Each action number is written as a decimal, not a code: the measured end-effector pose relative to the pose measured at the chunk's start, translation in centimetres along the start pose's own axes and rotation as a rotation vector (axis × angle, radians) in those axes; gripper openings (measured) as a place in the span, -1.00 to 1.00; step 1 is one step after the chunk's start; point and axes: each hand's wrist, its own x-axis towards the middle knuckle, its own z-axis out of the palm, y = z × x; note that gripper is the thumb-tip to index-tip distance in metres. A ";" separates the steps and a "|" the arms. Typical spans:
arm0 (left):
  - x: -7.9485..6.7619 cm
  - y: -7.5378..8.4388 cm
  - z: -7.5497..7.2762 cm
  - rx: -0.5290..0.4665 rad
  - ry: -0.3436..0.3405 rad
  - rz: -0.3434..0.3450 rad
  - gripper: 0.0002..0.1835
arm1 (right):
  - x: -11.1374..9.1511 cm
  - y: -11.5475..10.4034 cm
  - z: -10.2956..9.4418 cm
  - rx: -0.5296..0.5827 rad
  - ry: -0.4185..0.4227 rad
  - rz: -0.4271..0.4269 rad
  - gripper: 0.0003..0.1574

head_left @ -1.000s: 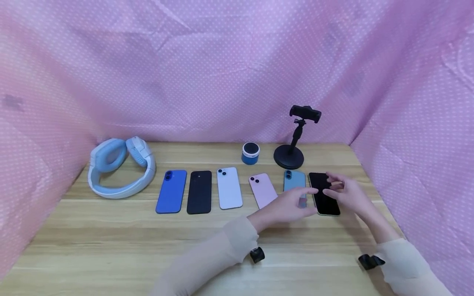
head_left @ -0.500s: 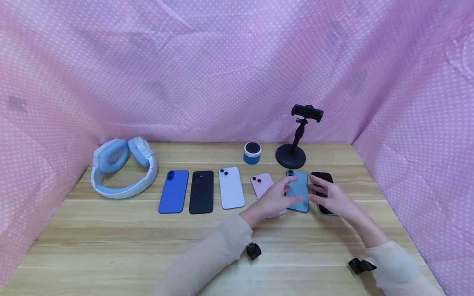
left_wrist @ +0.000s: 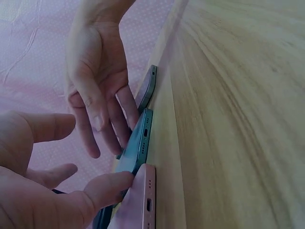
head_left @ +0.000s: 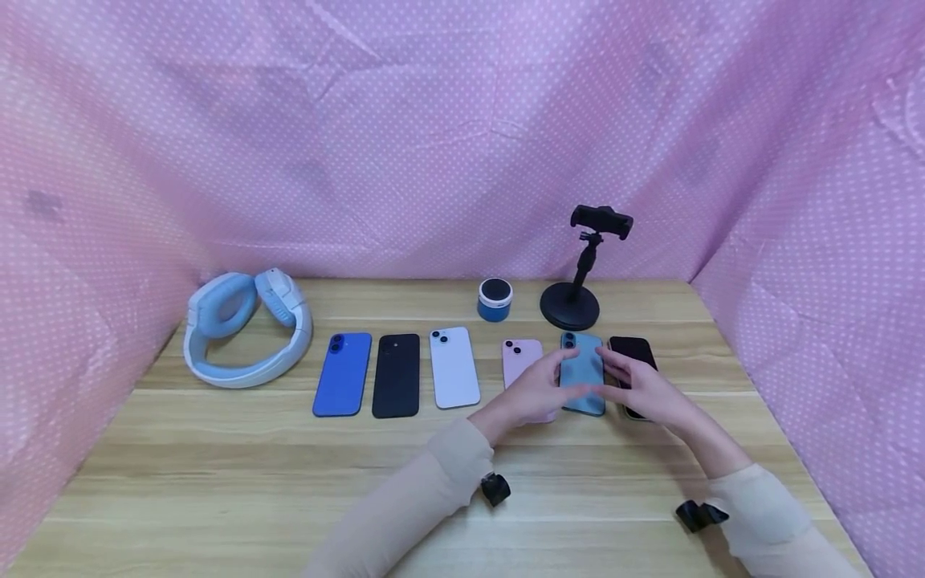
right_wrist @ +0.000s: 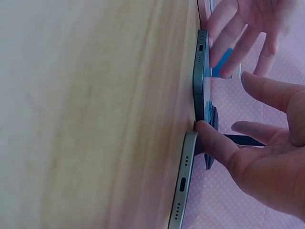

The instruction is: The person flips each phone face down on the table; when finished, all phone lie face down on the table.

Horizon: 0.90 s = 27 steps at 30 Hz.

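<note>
A teal phone (head_left: 582,370) lies back up on the wooden table between my two hands. My left hand (head_left: 533,389) is at its left side, over part of a pink phone (head_left: 522,356), with thumb and fingers spread. My right hand (head_left: 648,392) reaches to its right side, partly covering a phone with a dark screen (head_left: 632,348). In the left wrist view, a left finger meets the teal phone (left_wrist: 144,136) near the pink phone (left_wrist: 149,191). The right wrist view has a right fingertip low between the teal phone (right_wrist: 199,76) and the dark-screened phone (right_wrist: 183,179). Neither hand grips anything.
To the left lie a white phone (head_left: 454,368), a black phone (head_left: 396,377) and a blue phone (head_left: 342,376). Light-blue headphones (head_left: 249,371) sit at the far left. Behind stand a small blue speaker (head_left: 495,301) and a black phone stand (head_left: 571,307). Pink dotted cloth hangs around the table.
Both hands have moved left from the dark-screened phone to the teal one. The pink phone, tilted before, now lies straighter. The right fingers have come closer to the teal phone's edge.
</note>
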 end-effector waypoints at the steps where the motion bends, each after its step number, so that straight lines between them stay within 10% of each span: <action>1: -0.1 0.1 -0.1 0.016 -0.009 -0.008 -0.28 | 0.0 0.0 0.0 -0.008 0.002 -0.004 -0.05; 27: 1.5 0.0 -1.3 0.216 -0.061 -0.025 -0.29 | 0.3 0.4 -0.4 -0.049 -0.004 -0.009 -0.12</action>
